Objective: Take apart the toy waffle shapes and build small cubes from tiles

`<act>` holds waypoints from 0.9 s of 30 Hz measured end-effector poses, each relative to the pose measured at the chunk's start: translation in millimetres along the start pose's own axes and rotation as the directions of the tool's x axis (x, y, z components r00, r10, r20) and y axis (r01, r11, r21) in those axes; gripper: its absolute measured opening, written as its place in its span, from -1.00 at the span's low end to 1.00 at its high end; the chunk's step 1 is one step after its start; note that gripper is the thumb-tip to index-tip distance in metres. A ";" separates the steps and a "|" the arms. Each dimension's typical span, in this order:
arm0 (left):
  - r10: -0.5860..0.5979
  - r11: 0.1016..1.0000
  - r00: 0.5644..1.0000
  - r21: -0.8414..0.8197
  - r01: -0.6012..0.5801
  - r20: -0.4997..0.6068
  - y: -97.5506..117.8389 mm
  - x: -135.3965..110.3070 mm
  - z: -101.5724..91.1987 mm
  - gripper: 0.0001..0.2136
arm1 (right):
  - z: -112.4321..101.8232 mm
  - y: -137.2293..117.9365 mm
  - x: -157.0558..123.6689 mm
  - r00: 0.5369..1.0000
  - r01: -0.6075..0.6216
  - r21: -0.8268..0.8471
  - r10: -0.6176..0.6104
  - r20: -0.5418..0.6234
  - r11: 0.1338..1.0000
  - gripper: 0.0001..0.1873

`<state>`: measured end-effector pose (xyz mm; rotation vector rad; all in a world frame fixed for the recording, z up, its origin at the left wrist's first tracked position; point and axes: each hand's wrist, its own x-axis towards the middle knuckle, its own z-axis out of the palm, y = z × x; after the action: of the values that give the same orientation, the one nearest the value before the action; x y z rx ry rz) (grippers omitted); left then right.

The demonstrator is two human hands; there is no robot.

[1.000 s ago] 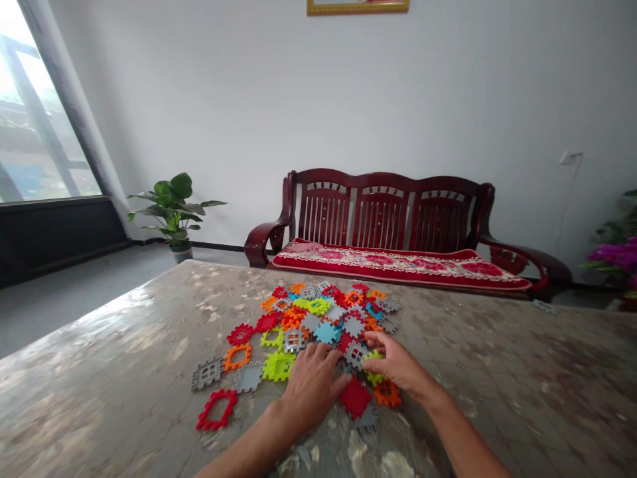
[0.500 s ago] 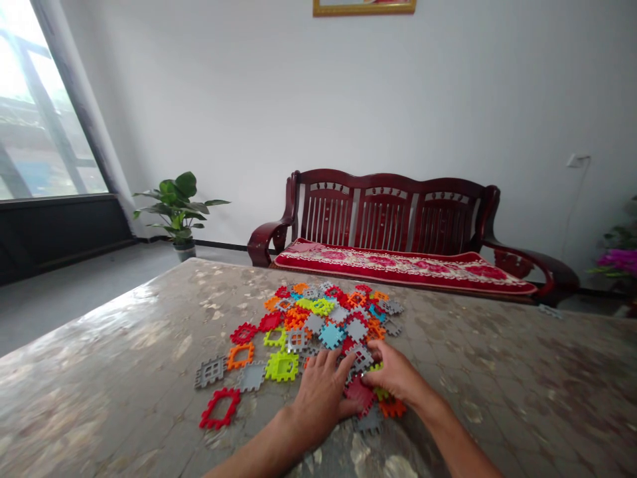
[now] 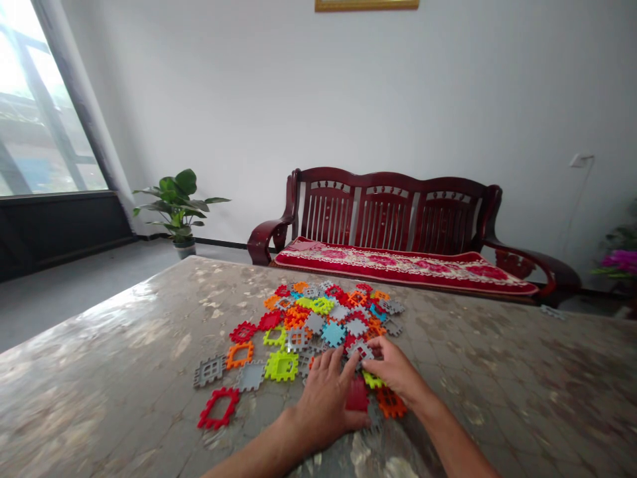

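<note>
My left hand (image 3: 328,398) is over the near part of a pile of toothed plastic building tiles, its thumb and forefinger around a red tile (image 3: 356,395). The thumb covers that tile's lower edge. On the other side, my right hand (image 3: 398,372) pinches the right edge of a grey window tile (image 3: 359,350) between thumb and fingers. A lime tile (image 3: 373,380) shows beneath this hand, and an orange window tile (image 3: 391,402) lies just below it. Close to the left fingertips is a light blue tile (image 3: 333,334).
The tiles lie on a table with a patterned brown cover (image 3: 124,372). A red frame tile (image 3: 219,407) and a grey window tile lie at the pile's left. Beyond the table stands a dark wooden bench (image 3: 383,212) with a red cushion; a potted plant (image 3: 179,206) is at left.
My right hand has shifted slightly up, from beside the red tile to the grey window tile's edge. The red tile now sits more tilted against my left hand, whose thumb has moved right.
</note>
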<state>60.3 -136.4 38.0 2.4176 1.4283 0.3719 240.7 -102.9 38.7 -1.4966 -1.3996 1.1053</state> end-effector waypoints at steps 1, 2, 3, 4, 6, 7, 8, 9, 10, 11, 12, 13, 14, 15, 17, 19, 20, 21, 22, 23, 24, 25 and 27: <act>-0.013 1.000 1.000 -0.011 0.013 -0.024 0.5 0.7 0.8 -0.05 | 1.5 -2.9 -1.2 0.999 -0.030 0.051 0.029 0.017 0.998 -0.59; -0.020 0.999 0.999 -0.027 0.019 -0.050 0.8 1.6 1.4 -0.10 | 3.0 -6.2 -2.6 0.998 -0.053 0.099 0.050 0.030 0.994 -0.59; -0.019 0.999 0.997 -0.049 0.016 -0.075 1.0 2.5 1.7 -0.14 | 4.6 -9.6 -4.3 0.998 -0.063 0.139 0.059 0.033 0.988 -0.58; -0.010 0.997 0.995 -0.076 0.002 -0.097 0.9 3.6 1.7 -0.19 | 6.2 -13.2 -6.1 0.998 -0.062 0.166 0.059 0.026 0.984 -0.58; 0.019 0.990 0.990 -0.139 -0.039 -0.140 0.0 6.0 1.2 -0.27 | 9.5 -20.3 -10.0 0.999 -0.044 0.198 0.045 0.000 0.979 -0.59; 0.031 0.984 0.985 -0.170 -0.060 -0.168 -0.9 7.3 0.8 -0.31 | 11.4 -23.6 -11.9 0.999 -0.039 0.213 0.040 0.001 0.976 -0.59; 0.042 0.977 0.979 -0.197 -0.082 -0.200 -1.9 8.7 0.5 -0.35 | 13.4 -26.7 -13.6 0.999 -0.035 0.233 0.034 0.008 0.972 -0.59; 0.052 0.970 0.971 -0.221 -0.105 -0.235 -3.0 10.1 0.0 -0.39 | 15.5 -29.6 -14.9 1.000 -0.028 0.257 0.025 0.015 0.966 -0.58; 0.061 0.962 0.960 -0.241 -0.130 -0.275 -4.3 11.6 -0.6 -0.42 | 17.7 -32.3 -15.4 1.000 -0.015 0.283 0.011 0.017 0.959 -0.57; 0.069 0.954 0.947 -0.258 -0.155 -0.313 -5.8 13.2 -1.5 -0.46 | 20.0 -35.0 -15.1 1.000 0.001 0.309 -0.006 0.015 0.951 -0.57; 0.070 0.945 0.934 -0.276 -0.174 -0.351 -7.5 15.0 -3.0 -0.49 | 22.1 -37.8 -13.7 1.000 0.019 0.330 -0.024 0.009 0.944 -0.57; 0.066 0.937 0.921 -0.293 -0.189 -0.383 -9.6 17.1 -5.1 -0.52 | 24.2 -40.9 -11.1 0.999 0.039 0.343 -0.044 0.006 0.939 -0.57; 0.055 0.931 0.909 -0.308 -0.197 -0.414 -12.1 19.3 -8.0 -0.54 | 26.3 -44.4 -7.2 0.998 0.057 0.344 -0.064 0.008 0.937 -0.57; 0.039 0.926 0.896 -0.322 -0.199 -0.443 -15.0 21.9 -11.6 -0.56 | 28.4 -48.2 -2.3 0.996 0.073 0.336 -0.083 0.014 0.939 -0.57; -0.003 0.921 0.868 -0.339 -0.191 -0.496 -22.2 27.4 -20.8 -0.62 | 33.5 -56.8 10.6 0.993 0.105 0.295 -0.118 0.026 0.950 -0.61; -0.050 0.921 0.835 -0.349 -0.174 -0.548 -31.5 33.2 -31.0 -0.68 | 40.3 -65.3 26.2 0.988 0.148 0.220 -0.155 0.014 0.964 -0.69; -0.081 0.920 0.815 -0.357 -0.161 -0.574 -36.9 36.0 -36.0 -0.69 | 44.4 -68.9 34.5 0.985 0.171 0.175 -0.175 0.004 0.970 -0.73; -0.112 0.919 0.795 -0.366 -0.145 -0.596 -42.6 38.6 -40.5 -0.70 | 48.7 -72.0 42.8 0.982 0.190 0.128 -0.191 -0.005 0.973 -0.76; -0.146 0.919 0.777 -0.375 -0.123 -0.612 -48.6 40.8 -44.4 -0.70 | 53.1 -74.2 50.8 0.980 0.200 0.087 -0.201 -0.003 0.976 -0.79; -0.180 0.919 0.761 -0.382 -0.095 -0.623 -54.6 42.6 -47.7 -0.69 | 57.2 -75.6 58.4 0.979 0.203 0.057 -0.203 0.003 0.978 -0.80; -0.212 0.921 0.749 -0.385 -0.062 -0.627 -60.5 43.9 -50.3 -0.67 | 60.7 -76.1 65.3 0.979 0.201 0.031 -0.201 0.011 0.979 -0.80; -0.241 0.923 0.740 -0.384 -0.025 -0.627 -65.8 44.5 -52.3 -0.65 | 63.1 -75.8 71.2 0.979 0.201 0.005 -0.201 0.019 0.980 -0.78; -0.274 0.933 0.727 -0.356 0.043 -0.630 -73.8 43.6 -55.1 -0.62 | 63.8 -73.3 79.0 0.976 0.217 -0.058 -0.217 0.008 0.974 -0.74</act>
<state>1.2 -57.1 62.8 1.9337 1.6573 1.4368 158.3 -19.4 82.5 -1.3453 -1.5671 0.9369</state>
